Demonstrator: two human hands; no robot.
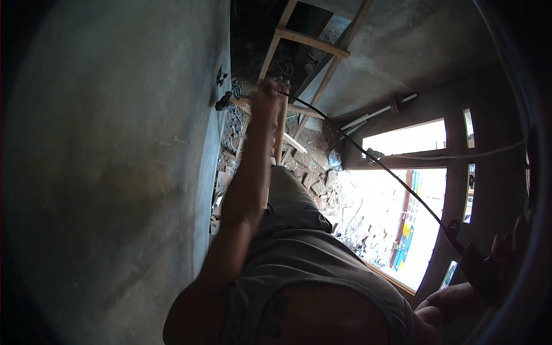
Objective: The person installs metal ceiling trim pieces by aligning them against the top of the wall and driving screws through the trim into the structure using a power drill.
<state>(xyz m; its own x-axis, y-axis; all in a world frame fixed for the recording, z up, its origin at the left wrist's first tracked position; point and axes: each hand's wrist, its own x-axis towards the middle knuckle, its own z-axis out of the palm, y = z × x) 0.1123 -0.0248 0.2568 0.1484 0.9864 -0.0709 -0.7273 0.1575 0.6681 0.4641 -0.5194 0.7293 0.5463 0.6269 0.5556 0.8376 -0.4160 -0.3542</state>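
My left arm reaches forward, and the left hand (267, 95) is closed where a black cord (391, 175) meets it, beside the wooden rail of a ladder-like frame (282, 123). Blur and shade hide its separate fingers. The cord runs slantwise to the right and enters a dark tool with a corded end (480, 270). My right hand (503, 253), at the lower right, is wrapped round this tool with its fingertips showing in shadow. Most of the tool is too dark to name its kind.
A bare plastered wall (126, 149) fills the left side. A second wooden frame (310, 40) leans ahead. Broken bricks and rubble (316, 178) cover the ground below. Bright window openings (402, 138) are at the right, with a pale wire (460, 155) across them.
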